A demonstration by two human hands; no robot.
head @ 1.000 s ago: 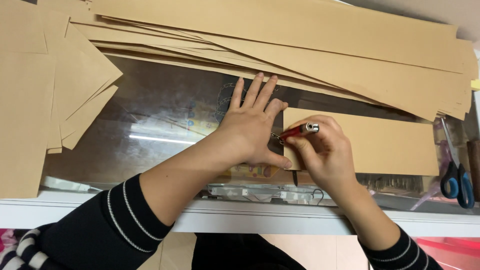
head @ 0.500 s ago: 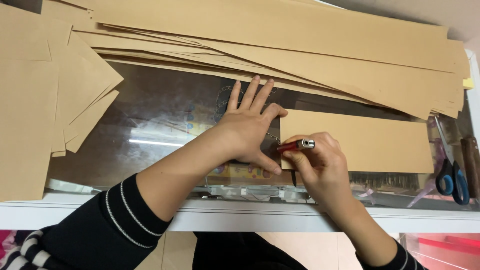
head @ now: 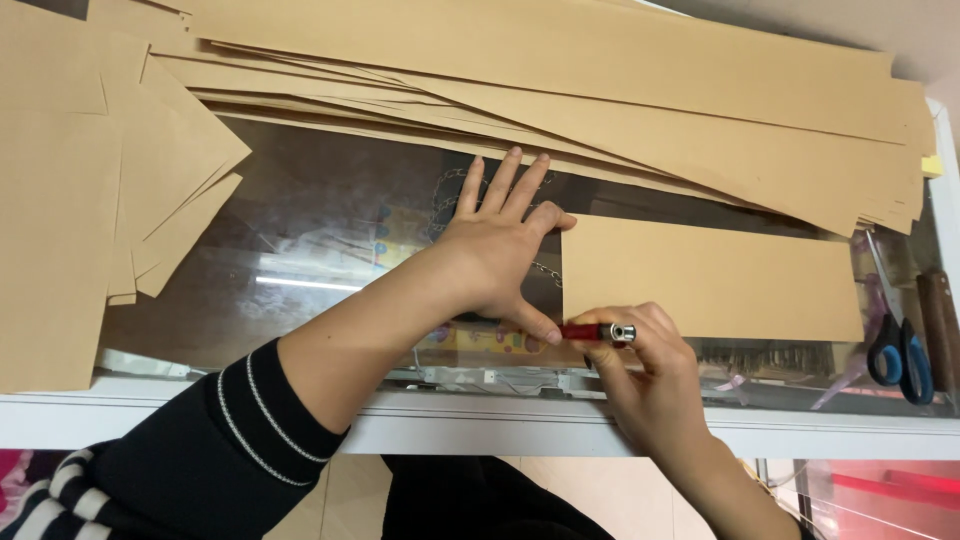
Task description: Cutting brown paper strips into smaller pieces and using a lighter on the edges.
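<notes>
My right hand (head: 650, 375) pinches the red cutter (head: 596, 331), which has come down to the near-left corner of the brown sheet (head: 710, 278), so I judge the cut nearly through. Just beyond the grip, my left hand (head: 500, 250) stays spread flat, pressing the glass top (head: 300, 260).

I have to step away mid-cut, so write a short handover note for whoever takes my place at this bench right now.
Left hand: flat, fingers spread, pressing on the glass top just left of the brown paper sheet.
Right hand: gripping a red-handled cutter at the sheet's lower left corner.
Sheet: lies flat on the glass, its left edge straight along the left hand.
Around: long brown strips stacked at the back, more sheets on the left, blue-handled scissors on the right.
Done: the cutter has reached the near end of the left edge.
Left: cannot tell whether the cut is through.
</notes>
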